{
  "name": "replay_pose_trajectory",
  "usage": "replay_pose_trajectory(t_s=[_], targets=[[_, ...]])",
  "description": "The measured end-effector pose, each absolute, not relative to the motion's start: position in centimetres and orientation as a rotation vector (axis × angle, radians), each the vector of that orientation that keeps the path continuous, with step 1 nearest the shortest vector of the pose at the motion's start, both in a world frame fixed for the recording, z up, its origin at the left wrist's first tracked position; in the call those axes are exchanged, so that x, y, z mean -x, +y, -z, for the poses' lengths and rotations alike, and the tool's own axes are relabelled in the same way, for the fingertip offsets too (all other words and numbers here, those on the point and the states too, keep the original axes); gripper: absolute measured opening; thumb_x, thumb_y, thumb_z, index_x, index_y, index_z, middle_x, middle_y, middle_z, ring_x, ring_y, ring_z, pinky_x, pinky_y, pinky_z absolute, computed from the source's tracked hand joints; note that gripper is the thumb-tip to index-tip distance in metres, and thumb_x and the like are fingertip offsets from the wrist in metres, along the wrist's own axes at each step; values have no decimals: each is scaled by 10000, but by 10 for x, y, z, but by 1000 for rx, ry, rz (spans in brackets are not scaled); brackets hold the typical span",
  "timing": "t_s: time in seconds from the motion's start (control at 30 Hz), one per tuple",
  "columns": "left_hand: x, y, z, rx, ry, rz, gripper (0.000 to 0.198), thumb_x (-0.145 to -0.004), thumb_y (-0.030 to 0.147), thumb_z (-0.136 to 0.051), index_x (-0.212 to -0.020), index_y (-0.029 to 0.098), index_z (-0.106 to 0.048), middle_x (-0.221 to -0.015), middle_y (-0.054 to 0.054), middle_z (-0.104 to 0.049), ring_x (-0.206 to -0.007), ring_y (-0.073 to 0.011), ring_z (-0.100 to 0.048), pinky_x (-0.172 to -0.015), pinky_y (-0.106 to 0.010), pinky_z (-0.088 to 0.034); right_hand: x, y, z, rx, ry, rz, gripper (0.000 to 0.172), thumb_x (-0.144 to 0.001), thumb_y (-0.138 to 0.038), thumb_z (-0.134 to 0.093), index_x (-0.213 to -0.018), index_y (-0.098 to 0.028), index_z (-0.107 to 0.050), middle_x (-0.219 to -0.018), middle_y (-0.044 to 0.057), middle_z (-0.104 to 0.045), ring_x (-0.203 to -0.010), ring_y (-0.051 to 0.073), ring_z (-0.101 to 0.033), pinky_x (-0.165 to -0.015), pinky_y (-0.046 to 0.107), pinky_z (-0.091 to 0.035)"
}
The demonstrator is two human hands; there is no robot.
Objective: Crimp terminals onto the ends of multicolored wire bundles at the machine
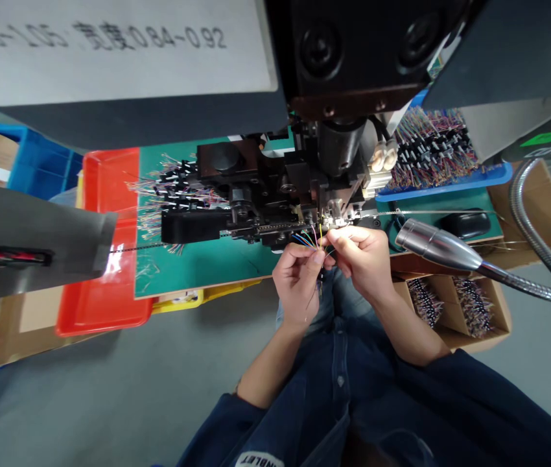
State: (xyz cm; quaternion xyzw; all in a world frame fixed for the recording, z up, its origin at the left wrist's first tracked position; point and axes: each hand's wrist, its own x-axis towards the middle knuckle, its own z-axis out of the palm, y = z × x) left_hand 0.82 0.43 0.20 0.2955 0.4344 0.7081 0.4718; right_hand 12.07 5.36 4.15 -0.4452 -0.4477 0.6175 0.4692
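Below the crimping press (304,181), at the center of the frame, both hands are working close together on a small fan of thin wires (313,239) in blue, orange, yellow and pink. The left hand (297,283) is pinching the strands between its fingers (317,257), and the right hand (360,261) is gripping them as well, just in front of the press's dark, machined head.

Much of the work appears done. At upper right, a blue tray (443,189) is carrying a dense, bristling mass of wire bundles (431,148) with black sleeves and colored strands. At lower right, a cardboard box (455,331) is holding more bundles (424,301) in its compartments, and a further spray of bundles (173,191) is fanning out at center left across a green mat (198,272). How many wires are left cannot be told from this view.

A glossy red tray (105,305) is sitting at left, while a thin metal strip (416,212) is running toward the press. At right, a chrome lamp (433,246) is reaching in on its ribbed gooseneck.
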Motion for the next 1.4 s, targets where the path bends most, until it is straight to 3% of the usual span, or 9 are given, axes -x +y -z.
replay_pose_trajectory(t_s=[0.2,0.4,0.77,1.1,1.23,1.4], targets=[[-10,4,1,-692,1019,-1720,253,-957,384,-905,-916,224,-713,-757,40,-704,-641,-112,-677,-644,-255,-617,-123,52,-50,1099,-1240,-1455,257,-958,-470,-834,-962,-223,-905,-560,-17,-659,-430,109,-509,-400,240,-364],[-8,3,3,-704,1025,-1691,221,-1001,333,-863,-891,210,-717,-773,18,-751,-697,-111,-734,-678,-225,-592,-122,51,-40,1085,-1154,-1502,304,-1005,-479,-803,-872,-218,-886,-516,-40,-619,-388,82,-441,-407,238,-366],[-8,5,-3,-717,1079,-1726,245,-981,386,-883,-897,216,-728,-789,14,-766,-678,-110,-729,-678,-239,-609,-118,52,-38,1055,-1023,-1574,317,-984,-504,-842,-853,-219,-890,-456,-56,-562,-408,88,-477,-460,244,-392],[-9,4,3,-670,980,-1696,203,-975,345,-885,-932,219,-732,-766,20,-750,-684,-125,-732,-667,-244,-624,-122,55,-47,1047,-1190,-1516,307,-982,-499,-822,-919,-207,-893,-551,-31,-647,-386,73,-460,-369,211,-318],[-8,3,5,-686,994,-1675,212,-981,345,-879,-901,211,-735,-741,18,-742,-676,-125,-736,-659,-236,-614,-123,54,-43,1025,-1202,-1520,330,-1013,-477,-803,-835,-203,-852,-550,-26,-649,-391,72,-467,-378,209,-341],[-7,1,6,-665,1031,-1653,217,-996,351,-864,-903,212,-726,-745,19,-735,-678,-120,-728,-668,-234,-600,-121,51,-40,1048,-1152,-1488,260,-1017,-434,-799,-909,-216,-890,-533,-32,-648,-390,78,-480,-393,213,-366]])
